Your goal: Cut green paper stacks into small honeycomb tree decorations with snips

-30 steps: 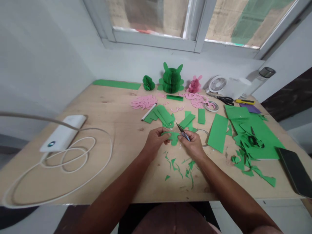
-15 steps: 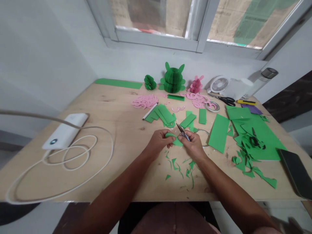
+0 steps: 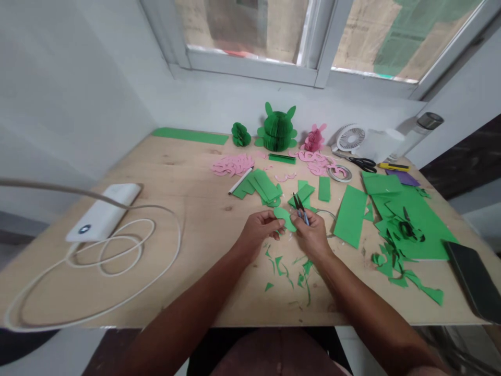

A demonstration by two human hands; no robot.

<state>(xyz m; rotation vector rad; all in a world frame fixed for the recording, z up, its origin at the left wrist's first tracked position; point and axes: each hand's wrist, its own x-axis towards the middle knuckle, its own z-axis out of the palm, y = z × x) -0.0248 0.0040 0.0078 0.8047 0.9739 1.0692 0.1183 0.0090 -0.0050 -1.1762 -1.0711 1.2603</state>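
Between thumb and fingers, my left hand (image 3: 261, 230) pinches a small rounded piece of green paper (image 3: 283, 214). My right hand (image 3: 312, 232) is closed on small scissors (image 3: 298, 202) with bluish handles, their dark blades slightly apart and pointing away from me. The right thumb reaches the right edge of the green piece. Just beyond my hands lie stacked green paper strips (image 3: 265, 184) and crossed green pieces (image 3: 303, 194). Thin green offcuts (image 3: 282, 265) are scattered on the wooden table (image 3: 191, 250) nearer to me.
Green and pink paper figures, including a large green one (image 3: 277, 128), stand along the wall. Pink cutouts (image 3: 233, 164), a tape roll (image 3: 340, 173) and black scissors (image 3: 362, 163) lie before them. Left is a white power bank (image 3: 104, 211) with cable; right, green sheets (image 3: 426, 219) and a phone (image 3: 474, 279).
The scissors have swung away from the paper, blades now pointing more straight ahead. The green piece has turned in my fingers and shows more of its rounded face.
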